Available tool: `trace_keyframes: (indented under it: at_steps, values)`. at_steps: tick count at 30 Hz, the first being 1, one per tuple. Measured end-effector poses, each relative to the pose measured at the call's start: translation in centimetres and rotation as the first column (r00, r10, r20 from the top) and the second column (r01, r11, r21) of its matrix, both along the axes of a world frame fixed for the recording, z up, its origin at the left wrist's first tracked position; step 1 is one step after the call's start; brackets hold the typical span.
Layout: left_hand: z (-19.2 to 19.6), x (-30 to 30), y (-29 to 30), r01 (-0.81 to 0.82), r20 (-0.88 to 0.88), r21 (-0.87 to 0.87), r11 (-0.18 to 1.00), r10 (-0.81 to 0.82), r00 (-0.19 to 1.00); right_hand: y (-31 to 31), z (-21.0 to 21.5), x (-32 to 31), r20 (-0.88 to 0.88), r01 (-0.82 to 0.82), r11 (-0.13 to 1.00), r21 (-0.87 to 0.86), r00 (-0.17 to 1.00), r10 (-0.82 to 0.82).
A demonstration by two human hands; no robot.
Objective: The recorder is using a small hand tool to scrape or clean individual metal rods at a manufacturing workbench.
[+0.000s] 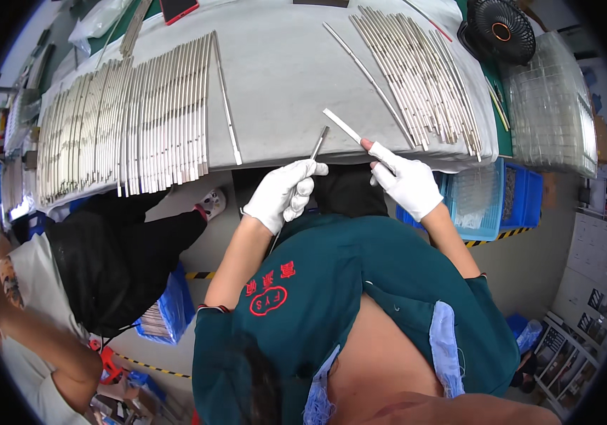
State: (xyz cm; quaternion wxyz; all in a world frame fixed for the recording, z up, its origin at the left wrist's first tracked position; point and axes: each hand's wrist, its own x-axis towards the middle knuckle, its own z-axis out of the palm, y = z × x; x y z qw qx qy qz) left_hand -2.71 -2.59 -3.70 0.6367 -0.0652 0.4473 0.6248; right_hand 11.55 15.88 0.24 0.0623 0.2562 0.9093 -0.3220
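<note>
My left hand (280, 193), in a white glove, is closed around a slim dark-grey metal rod (319, 140) whose end sticks up past the fingers. To its right, my right hand (409, 183) wears a white glove with bare fingertips. It pinches a flat, pale strip (341, 125) that slants up and to the left. The two held pieces are apart, just over the table's near edge. How far the rod runs under the left hand is hidden.
A grey cloth covers the table (275, 85). Rows of narrow metal strips (169, 113) lie at left, with more strips (416, 78) at right. Beyond these are a black fan (498, 32), clear plastic trays (551, 106) and blue bins (523, 195). Another person's arm (48, 340) is at lower left.
</note>
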Motion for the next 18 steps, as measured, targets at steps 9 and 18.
trace_keyframes:
  at_steps: [9,18]
  values:
    - [0.7,-0.8,0.1,0.07,-0.008,0.029,0.997,-0.07,0.998,0.2,-1.8,2.0,-0.156,-0.186,0.938,0.294,0.958,0.239]
    - [1.7,-0.9,0.3,0.087,-0.145,-0.124,0.988,-0.105,0.984,-0.6,-1.3,-0.4,-0.06,-0.282,0.883,0.376,0.943,0.327]
